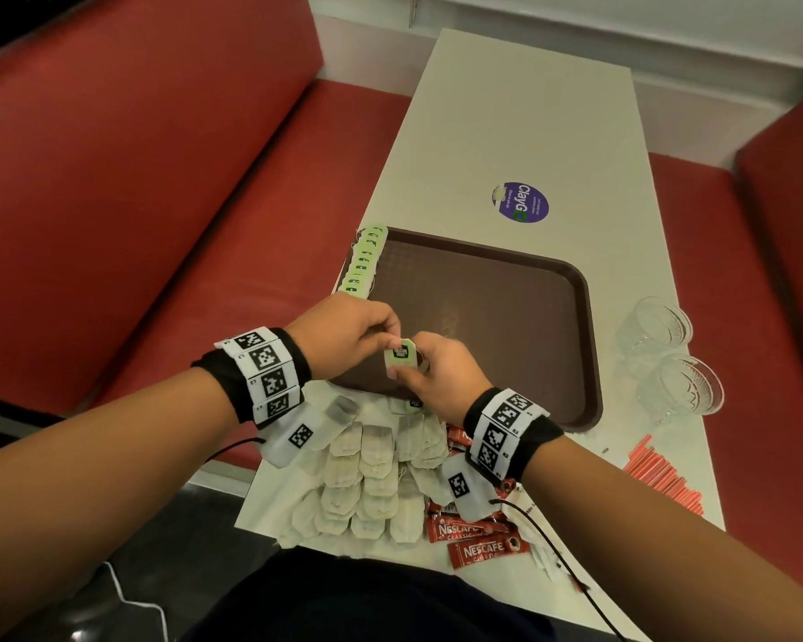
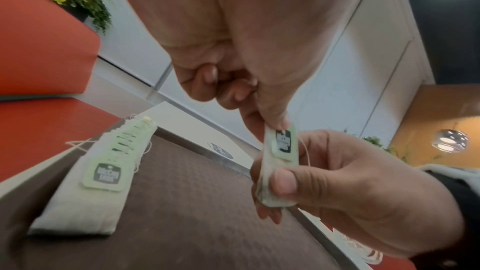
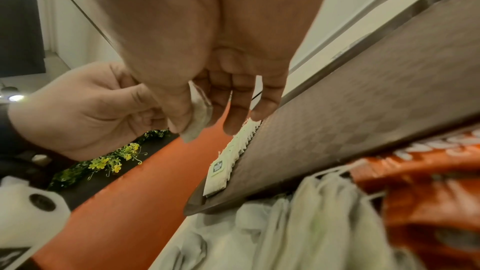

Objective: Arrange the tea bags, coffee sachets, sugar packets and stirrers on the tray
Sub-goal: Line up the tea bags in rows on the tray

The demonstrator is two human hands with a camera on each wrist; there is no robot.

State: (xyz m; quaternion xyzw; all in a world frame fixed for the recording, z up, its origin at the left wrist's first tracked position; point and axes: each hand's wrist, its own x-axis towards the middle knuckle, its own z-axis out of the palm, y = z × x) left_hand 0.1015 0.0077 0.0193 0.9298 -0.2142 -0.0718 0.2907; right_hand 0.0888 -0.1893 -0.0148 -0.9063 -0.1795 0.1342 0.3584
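Both hands pinch one tea bag [image 1: 402,359], left hand [image 1: 344,329] at its top and right hand [image 1: 441,373] at its bottom, and this light, soft paper pouch with loose string seems best held by its edges.

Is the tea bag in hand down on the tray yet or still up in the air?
In the air: both hands pinch the tea bag above the tray, clear of its surface.

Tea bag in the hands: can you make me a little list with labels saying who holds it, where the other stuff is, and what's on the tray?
held: tea bag, pinched by left hand and right hand
on tray: row of tea bags along its left edge
pile of tea bags: on table, near edge
coffee sachets: beside pile
stirrers: right
glasses: right of tray
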